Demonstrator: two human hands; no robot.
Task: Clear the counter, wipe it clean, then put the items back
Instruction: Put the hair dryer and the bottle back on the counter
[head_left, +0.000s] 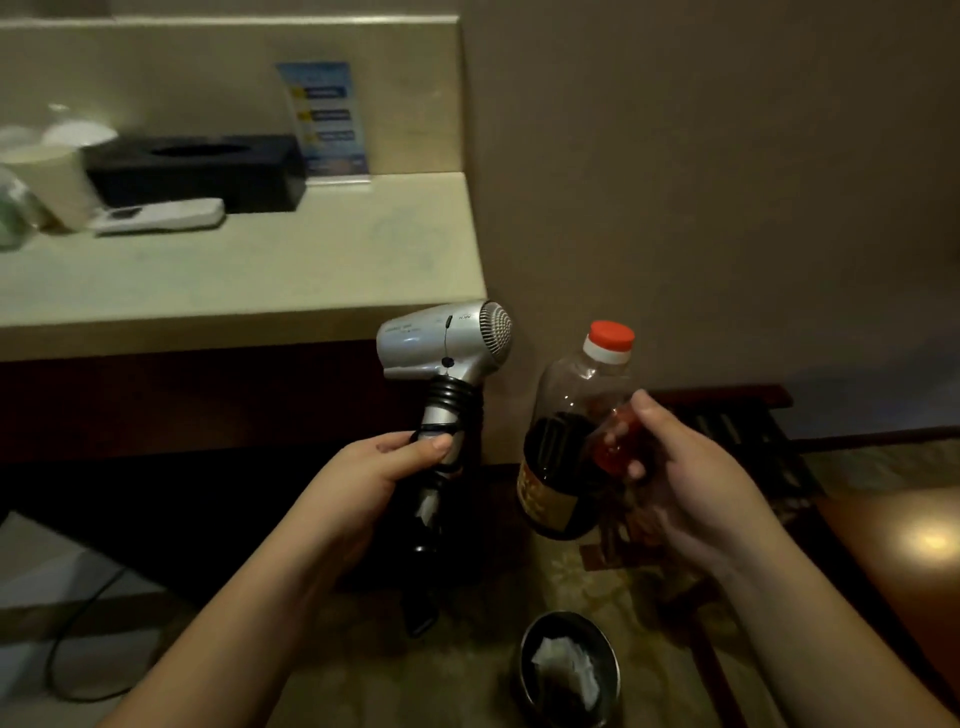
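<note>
Head view: hair dryer (441, 343) just beyond counter (260, 291) edge.

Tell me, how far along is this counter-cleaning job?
Early or middle, hard to say. In hand: the left hand grips a hair dryer, the right hand holds a bottle, both off the counter. Its right end looks bare, but a tissue box, remote and cups remain. No cloth shows, so wiping seems undone.

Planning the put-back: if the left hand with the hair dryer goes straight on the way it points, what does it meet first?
Probably the counter's front edge: the left hand holds the hair dryer just below it. Depth is unclear.
</note>
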